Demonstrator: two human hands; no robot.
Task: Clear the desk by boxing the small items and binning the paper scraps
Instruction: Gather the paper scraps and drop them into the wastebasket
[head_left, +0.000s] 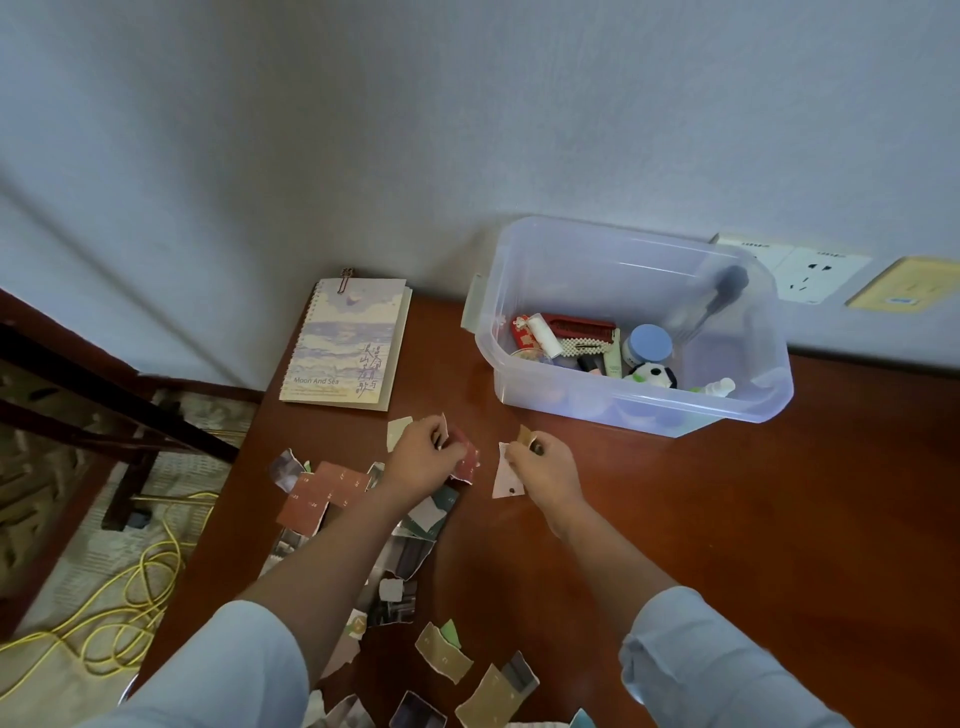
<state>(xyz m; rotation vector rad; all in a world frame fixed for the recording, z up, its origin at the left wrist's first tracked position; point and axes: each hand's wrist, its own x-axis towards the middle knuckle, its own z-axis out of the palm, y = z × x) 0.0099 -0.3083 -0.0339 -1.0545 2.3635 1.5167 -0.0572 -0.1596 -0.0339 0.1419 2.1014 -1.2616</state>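
While small items (648, 351) are held in the clear box (649, 411), a torn red scrap (468, 461) is pinched in the left grip (423, 457), a tan scrap (525, 433) in the right grip (550, 467).

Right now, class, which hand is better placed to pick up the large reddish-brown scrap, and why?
Left. The left hand, though holding a red scrap, lies beside the reddish-brown scrap; the right hand, pinching a tan scrap, is farther off, beyond the left forearm.

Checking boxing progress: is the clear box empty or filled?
Partly filled: the box holds a red comb, blue-lidded jar, pearl clip and small bottles on its floor.
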